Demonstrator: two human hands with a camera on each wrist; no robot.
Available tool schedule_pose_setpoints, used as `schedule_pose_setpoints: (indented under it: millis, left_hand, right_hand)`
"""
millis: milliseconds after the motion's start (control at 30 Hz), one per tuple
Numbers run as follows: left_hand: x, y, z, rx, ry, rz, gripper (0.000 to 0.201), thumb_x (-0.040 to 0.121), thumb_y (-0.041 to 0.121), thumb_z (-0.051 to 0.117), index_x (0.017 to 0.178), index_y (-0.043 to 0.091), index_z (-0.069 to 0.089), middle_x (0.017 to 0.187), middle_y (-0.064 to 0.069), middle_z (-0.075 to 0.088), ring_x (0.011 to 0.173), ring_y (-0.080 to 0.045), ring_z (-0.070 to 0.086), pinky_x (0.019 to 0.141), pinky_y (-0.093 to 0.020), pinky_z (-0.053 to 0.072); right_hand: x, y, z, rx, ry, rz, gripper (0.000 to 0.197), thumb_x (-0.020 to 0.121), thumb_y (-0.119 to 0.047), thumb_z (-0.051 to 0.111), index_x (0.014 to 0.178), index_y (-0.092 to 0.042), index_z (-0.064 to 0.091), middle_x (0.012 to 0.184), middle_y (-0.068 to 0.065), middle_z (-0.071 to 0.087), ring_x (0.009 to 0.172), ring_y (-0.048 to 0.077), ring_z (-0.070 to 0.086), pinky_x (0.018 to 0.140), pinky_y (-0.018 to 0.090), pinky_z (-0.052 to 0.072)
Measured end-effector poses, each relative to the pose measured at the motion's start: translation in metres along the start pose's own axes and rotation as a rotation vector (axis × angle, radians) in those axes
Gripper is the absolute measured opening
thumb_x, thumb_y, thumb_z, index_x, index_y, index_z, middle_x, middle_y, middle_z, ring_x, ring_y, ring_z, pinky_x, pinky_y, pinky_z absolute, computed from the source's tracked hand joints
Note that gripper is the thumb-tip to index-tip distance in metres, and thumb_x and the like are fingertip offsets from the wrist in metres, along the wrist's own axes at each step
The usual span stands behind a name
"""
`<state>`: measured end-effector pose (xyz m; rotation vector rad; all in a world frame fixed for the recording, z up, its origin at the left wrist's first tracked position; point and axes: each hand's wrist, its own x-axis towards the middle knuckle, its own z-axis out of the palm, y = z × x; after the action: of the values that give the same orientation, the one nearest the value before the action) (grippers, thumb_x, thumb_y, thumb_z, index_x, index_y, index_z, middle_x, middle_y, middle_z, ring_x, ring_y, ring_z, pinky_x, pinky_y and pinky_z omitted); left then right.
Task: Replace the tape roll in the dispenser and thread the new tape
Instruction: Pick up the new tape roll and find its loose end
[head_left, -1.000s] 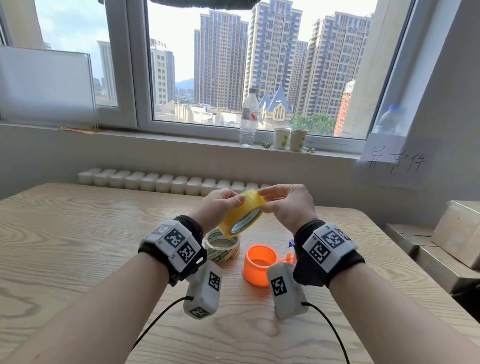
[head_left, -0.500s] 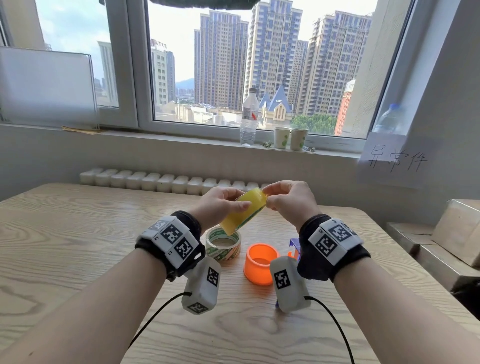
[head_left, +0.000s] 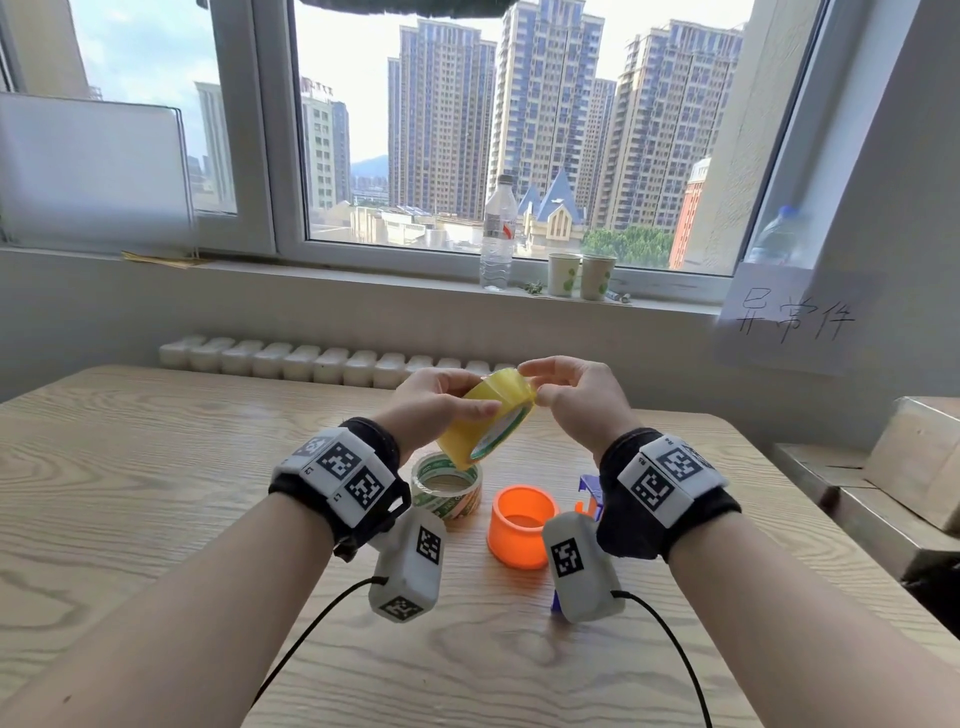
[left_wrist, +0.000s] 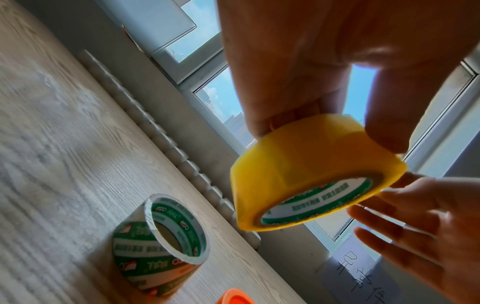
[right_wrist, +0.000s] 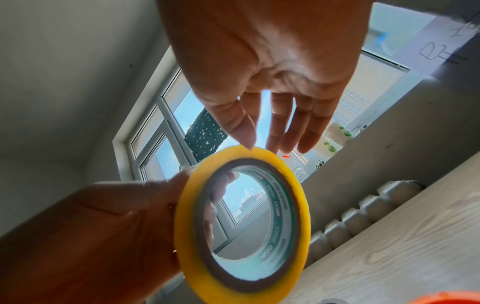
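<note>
A yellow tape roll is held tilted in the air above the table. My left hand grips it, thumb on the outer face and fingers inside the core. My right hand is at the roll's upper right edge with its fingers straight and spread; its thumb tip touches the rim. A nearly spent roll with green print lies on the table under the hands. An orange spool stands beside it. The blue dispenser is mostly hidden behind my right wrist.
The wooden table reaches back to a row of white blocks along the wall. A water bottle and two paper cups stand on the windowsill. Cardboard boxes sit past the table's right edge.
The right hand has let go its pinch on the roll's top edge and now has straight fingers, only touching the rim. The left hand has tilted the roll and kept hold.
</note>
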<state>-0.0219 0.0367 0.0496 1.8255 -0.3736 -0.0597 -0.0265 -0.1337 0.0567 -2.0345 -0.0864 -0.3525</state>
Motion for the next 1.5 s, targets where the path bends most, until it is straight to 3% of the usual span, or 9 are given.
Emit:
schedule_pose_setpoints:
  millis: [67,167,333,567,766,966,1133,1300,1500]
  left_hand:
    - [0.001,-0.001,-0.003,-0.010,0.022,-0.010,0.021,0.082,0.016,0.066,0.102,0.012,0.069,0.103,-0.015,0.069,0.090,-0.023,0.062,0.082,-0.032,0.048]
    - [0.002,-0.002,-0.004,-0.026,0.069,-0.032,0.026,0.086,0.014,0.059,0.110,0.006,0.065,0.102,-0.016,0.065,0.092,-0.025,0.058,0.081,-0.031,0.045]
    - [-0.002,-0.002,0.001,0.000,0.080,-0.030,0.030,0.092,0.003,0.040,0.117,0.000,0.057,0.099,-0.015,0.056,0.078,-0.018,0.052,0.065,-0.023,0.042]
    - [0.000,-0.004,0.006,0.108,0.094,-0.041,0.034,0.087,0.000,0.039,0.118,0.002,0.052,0.108,-0.012,0.052,0.098,-0.023,0.048,0.079,-0.032,0.040]
    - [0.000,-0.007,0.006,0.153,0.092,-0.045,0.031,0.084,0.001,0.041,0.111,0.006,0.056,0.102,-0.010,0.054,0.094,-0.023,0.049,0.081,-0.035,0.039]
    - [0.000,-0.010,0.006,0.186,0.059,-0.055,0.029,0.083,0.000,0.043,0.106,0.009,0.059,0.096,-0.005,0.054,0.089,-0.021,0.049,0.078,-0.033,0.041]
    - [0.000,-0.010,0.006,0.142,0.037,-0.053,0.026,0.083,-0.002,0.043,0.099,0.011,0.060,0.085,-0.002,0.056,0.079,-0.018,0.050,0.067,-0.028,0.042]
    - [0.002,-0.011,0.005,0.056,-0.007,-0.066,0.021,0.087,-0.001,0.044,0.096,0.009,0.061,0.082,-0.007,0.056,0.072,-0.019,0.052,0.065,-0.029,0.045]
    - [0.002,-0.014,0.008,-0.068,-0.018,-0.040,0.018,0.090,0.027,0.055,0.095,0.012,0.061,0.079,-0.001,0.059,0.071,-0.014,0.054,0.067,-0.025,0.046]
  right_hand:
    - [-0.002,-0.003,0.001,-0.014,-0.070,-0.050,0.036,0.085,0.000,0.049,0.107,-0.020,0.071,0.107,0.002,0.066,0.106,0.013,0.059,0.083,0.018,0.046]
    - [-0.003,-0.007,0.002,-0.036,-0.135,-0.106,0.038,0.088,0.002,0.046,0.113,-0.017,0.068,0.117,0.005,0.066,0.110,0.012,0.058,0.088,0.019,0.043]
    - [-0.004,-0.009,0.006,-0.102,-0.261,-0.119,0.037,0.088,0.002,0.049,0.113,-0.016,0.070,0.114,0.005,0.069,0.101,0.012,0.060,0.077,0.009,0.044]
    - [-0.009,-0.010,0.010,-0.171,-0.382,-0.109,0.044,0.084,0.008,0.050,0.116,-0.017,0.068,0.110,0.004,0.067,0.102,0.013,0.061,0.079,0.014,0.048]
    - [-0.008,-0.006,0.008,-0.161,-0.345,-0.143,0.022,0.081,-0.002,0.066,0.095,-0.016,0.074,0.085,-0.007,0.069,0.082,0.004,0.063,0.087,0.025,0.051]
    - [-0.009,-0.001,0.010,-0.166,-0.323,-0.188,0.017,0.076,-0.005,0.074,0.074,-0.022,0.071,0.078,-0.003,0.070,0.080,0.011,0.064,0.085,0.028,0.054]
    - [-0.008,0.000,0.008,-0.153,-0.326,-0.173,0.015,0.080,-0.005,0.070,0.075,-0.019,0.068,0.071,-0.008,0.064,0.068,0.004,0.059,0.069,0.016,0.049]
    - [-0.010,0.004,0.003,-0.115,-0.300,-0.149,0.020,0.084,-0.003,0.065,0.073,-0.019,0.064,0.073,-0.005,0.062,0.065,0.006,0.056,0.066,0.021,0.050]
    - [-0.009,0.011,-0.004,-0.050,-0.199,-0.083,0.020,0.088,-0.003,0.060,0.074,-0.018,0.060,0.074,-0.002,0.061,0.070,0.013,0.058,0.067,0.025,0.053]
